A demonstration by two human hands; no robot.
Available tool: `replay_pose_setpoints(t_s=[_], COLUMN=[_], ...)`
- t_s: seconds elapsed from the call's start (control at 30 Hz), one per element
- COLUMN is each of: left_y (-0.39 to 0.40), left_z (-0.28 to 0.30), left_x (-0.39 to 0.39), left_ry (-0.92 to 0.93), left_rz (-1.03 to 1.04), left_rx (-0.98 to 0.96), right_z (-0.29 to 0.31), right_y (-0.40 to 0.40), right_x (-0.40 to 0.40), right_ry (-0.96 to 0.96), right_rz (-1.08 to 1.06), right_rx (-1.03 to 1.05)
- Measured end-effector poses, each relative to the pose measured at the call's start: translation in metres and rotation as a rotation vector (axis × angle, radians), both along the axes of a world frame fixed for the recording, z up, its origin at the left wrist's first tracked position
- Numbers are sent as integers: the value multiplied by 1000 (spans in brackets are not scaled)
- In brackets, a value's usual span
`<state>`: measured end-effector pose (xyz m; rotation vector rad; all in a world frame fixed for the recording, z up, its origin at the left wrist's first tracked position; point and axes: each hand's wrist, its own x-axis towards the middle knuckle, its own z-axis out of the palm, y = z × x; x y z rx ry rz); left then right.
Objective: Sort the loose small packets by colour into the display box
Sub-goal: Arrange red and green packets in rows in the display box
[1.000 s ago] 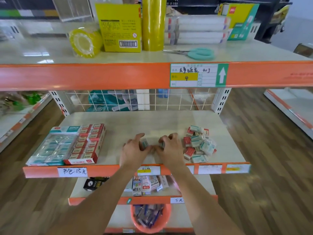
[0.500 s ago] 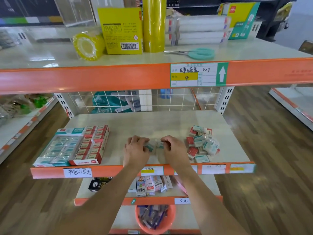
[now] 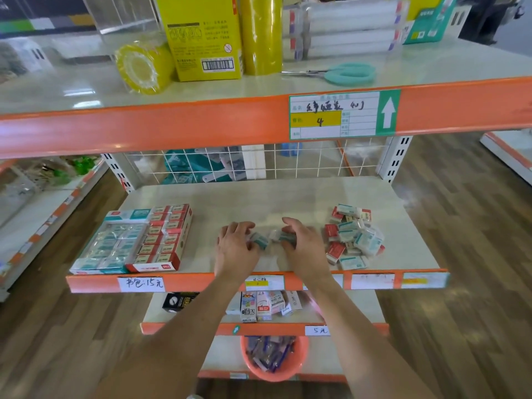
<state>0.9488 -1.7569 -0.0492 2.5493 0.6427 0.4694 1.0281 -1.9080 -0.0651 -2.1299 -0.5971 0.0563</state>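
Observation:
On the middle shelf (image 3: 288, 197) a display box (image 3: 132, 240) lies at the left, teal packets in its left half and red packets in its right half. A loose heap of red and teal small packets (image 3: 352, 237) lies at the right. Between them, my left hand (image 3: 236, 247) and my right hand (image 3: 302, 244) sit close together near the shelf's front edge. Each hand curls its fingers round teal packets: one bunch (image 3: 259, 240) at the left fingertips, another (image 3: 285, 236) under the right fingers. How many each holds is hidden.
An orange upper shelf edge (image 3: 201, 122) hangs above, bearing yellow tape rolls (image 3: 144, 67), a yellow box and teal scissors (image 3: 345, 73). A wire grid (image 3: 259, 165) backs the middle shelf. Below are small cartons (image 3: 259, 306) and an orange tub of pens (image 3: 273, 355).
Both hands stayed at the shelf's middle, fingers curling tighter over the teal packets. The view shifted a little; the heap and the display box have not moved.

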Motion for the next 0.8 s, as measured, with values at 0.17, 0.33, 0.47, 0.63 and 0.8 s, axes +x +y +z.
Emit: replay_pose_setpoints(t_s=[0.17, 0.33, 0.47, 0.63, 0.8], left_y=[-2, 0, 11, 44, 54], left_z=[-1, 0, -1, 1, -2], left_x=[2, -3, -12, -19, -22], left_ry=[37, 3, 5, 62, 25], left_rz=[-22, 35, -42, -201, -248], left_rx=[31, -24, -60, -23, -148], right_z=[0, -2, -3, 4, 8], right_y=[-1, -2, -3, -2, 1], right_x=[1, 1, 2, 0, -2], right_ry=[-57, -48, -2, 16, -7], right_rz=[-17, 23, 89, 142, 68], right_rx=[15, 7, -3, -103, -174])
